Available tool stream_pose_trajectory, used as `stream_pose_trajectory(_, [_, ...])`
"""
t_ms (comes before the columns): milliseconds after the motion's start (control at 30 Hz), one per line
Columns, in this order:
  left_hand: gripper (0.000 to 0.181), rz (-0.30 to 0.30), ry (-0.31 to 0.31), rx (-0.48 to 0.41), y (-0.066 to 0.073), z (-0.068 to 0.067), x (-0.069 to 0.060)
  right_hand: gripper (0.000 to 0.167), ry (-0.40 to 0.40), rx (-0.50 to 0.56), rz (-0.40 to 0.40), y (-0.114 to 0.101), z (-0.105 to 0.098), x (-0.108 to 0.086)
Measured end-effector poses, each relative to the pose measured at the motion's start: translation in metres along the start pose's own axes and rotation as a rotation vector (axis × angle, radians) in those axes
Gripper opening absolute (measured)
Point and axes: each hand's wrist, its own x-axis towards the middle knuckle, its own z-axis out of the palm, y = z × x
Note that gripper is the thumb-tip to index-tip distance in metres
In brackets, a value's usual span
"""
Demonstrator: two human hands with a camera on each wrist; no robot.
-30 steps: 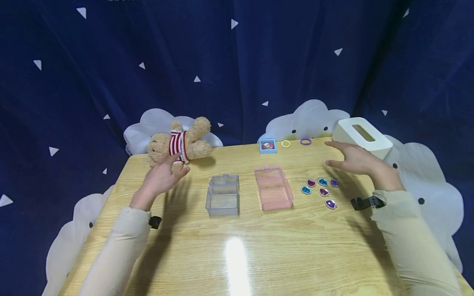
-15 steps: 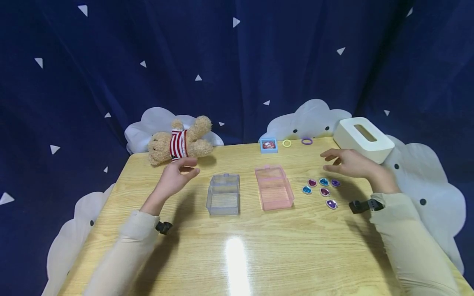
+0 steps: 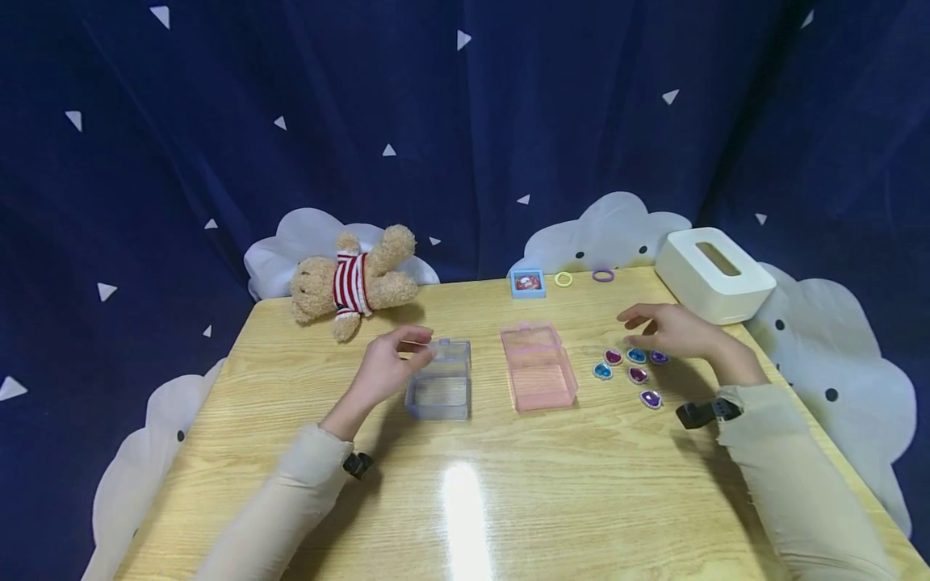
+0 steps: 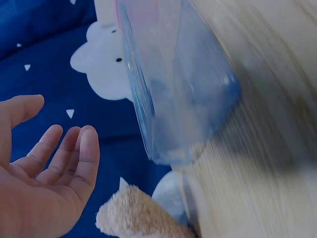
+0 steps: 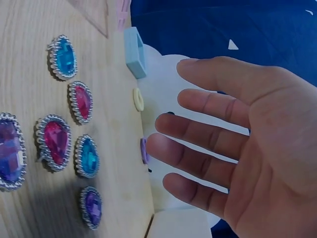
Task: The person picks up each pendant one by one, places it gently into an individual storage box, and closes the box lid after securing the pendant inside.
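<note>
My left hand point(image 3: 388, 363) hovers at the left side of a clear bluish plastic box point(image 3: 439, 395) whose lid is folded back. In the left wrist view its fingers are loosely bent and hold nothing, with the box point(image 4: 183, 89) apart from them. Over the back of a group of gem pieces my right hand point(image 3: 676, 331) hangs with relaxed fingers and nothing in them. The pieces are drop-shaped with beaded silver rims: pink point(image 5: 55, 143), blue point(image 5: 64, 57) and purple point(image 5: 92, 208). Between the hands lies a pink clear box point(image 3: 541, 379), lid back.
A teddy bear point(image 3: 352, 282) in a striped shirt lies at the back left. Along the back edge are a small blue frame point(image 3: 528, 284), a yellow ring point(image 3: 563, 279) and a purple ring point(image 3: 603, 275). A white tissue box point(image 3: 715, 274) stands at the back right corner.
My left hand has moved right and nearer, from the teddy bear to the bluish box. My right hand has come slightly lower and left over the gems, its fingers bending a little.
</note>
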Motion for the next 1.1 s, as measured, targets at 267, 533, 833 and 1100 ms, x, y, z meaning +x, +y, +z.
stream_pose_trajectory(267, [0.03, -0.011, -0.039, -0.086, 0.013, 0.024, -0.002, 0.043, -0.01, 0.018, 0.007, 0.004, 0.01, 0.003])
stream_pose_trajectory(533, [0.032, -0.028, -0.108, -0.122, 0.025, 0.052, -0.006, 0.04, -0.021, -0.006, -0.019, 0.007, 0.022, 0.006])
stream_pose_trajectory(833, [0.039, -0.048, -0.219, -0.148, 0.036, 0.083, -0.006, 0.041, -0.023, -0.004, -0.035, 0.012, 0.032, 0.009])
stream_pose_trajectory(1100, [0.04, -0.014, -0.227, -0.14, 0.04, 0.099, -0.004, 0.043, -0.057, 0.003, 0.025, 0.016, 0.043, 0.013])
